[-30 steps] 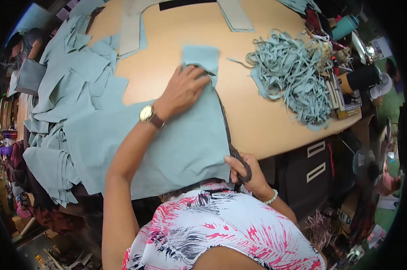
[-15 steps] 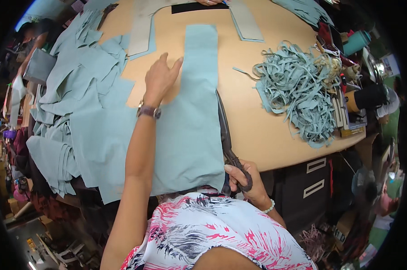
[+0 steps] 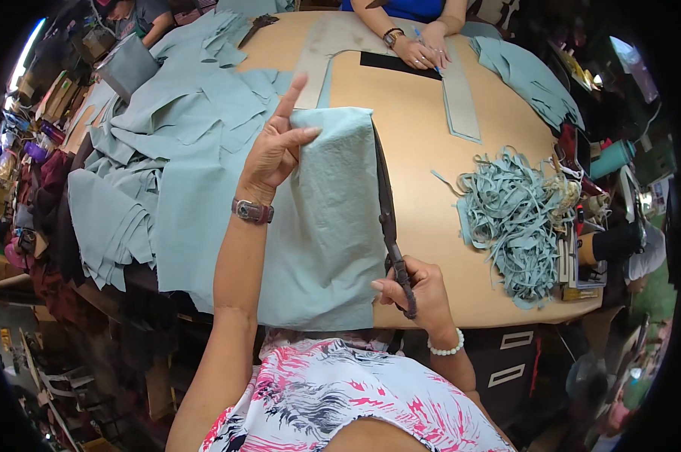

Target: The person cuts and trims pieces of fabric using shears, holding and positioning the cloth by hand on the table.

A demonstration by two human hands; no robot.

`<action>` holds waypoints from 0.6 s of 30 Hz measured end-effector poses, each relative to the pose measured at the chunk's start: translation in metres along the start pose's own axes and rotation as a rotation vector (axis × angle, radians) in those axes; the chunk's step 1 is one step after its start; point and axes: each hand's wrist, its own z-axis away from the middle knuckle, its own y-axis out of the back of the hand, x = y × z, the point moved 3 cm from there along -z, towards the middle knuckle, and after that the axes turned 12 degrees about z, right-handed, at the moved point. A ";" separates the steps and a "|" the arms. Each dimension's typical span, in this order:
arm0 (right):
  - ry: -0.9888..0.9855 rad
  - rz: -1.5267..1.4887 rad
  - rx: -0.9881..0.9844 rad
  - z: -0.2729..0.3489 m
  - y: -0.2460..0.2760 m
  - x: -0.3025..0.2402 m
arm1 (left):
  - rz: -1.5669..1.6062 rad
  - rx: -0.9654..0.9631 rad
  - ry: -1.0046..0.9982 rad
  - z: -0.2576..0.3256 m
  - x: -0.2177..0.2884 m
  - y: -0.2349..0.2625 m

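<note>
My left hand (image 3: 275, 154) pinches the far left corner of a pale blue-green fabric piece (image 3: 333, 196) between its thumb and curled fingers, the index finger pointing away. That end of the fabric is raised off the table, and its surface hangs creased toward me. In my right hand (image 3: 427, 292) are large dark scissors (image 3: 386, 207), their handles gripped near the table's front edge. The long blades run along the fabric's right edge, partly hidden behind it. I cannot tell how far apart the blades are.
Loose pieces of the same fabric (image 3: 182, 113) spread over the table (image 3: 423, 226) at left. A tangled heap of fabric strips (image 3: 514, 218) lies at right. Across the table, another person's hands (image 3: 423, 51) hold a blue pen over a pale pattern piece (image 3: 461, 105).
My left hand has gone from open above the fabric to pinching its far end, which is now lifted and drawn nearer. The view has shifted, showing more of the person opposite.
</note>
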 end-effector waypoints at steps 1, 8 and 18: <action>0.036 0.038 0.059 0.000 -0.001 0.003 | 0.004 0.000 -0.003 0.003 0.005 -0.010; -0.015 -0.020 0.013 0.010 -0.006 0.006 | -0.192 0.050 -0.095 0.015 0.008 -0.038; -0.016 -0.423 -0.109 0.030 -0.006 0.033 | -0.043 0.020 -0.096 0.028 0.008 -0.042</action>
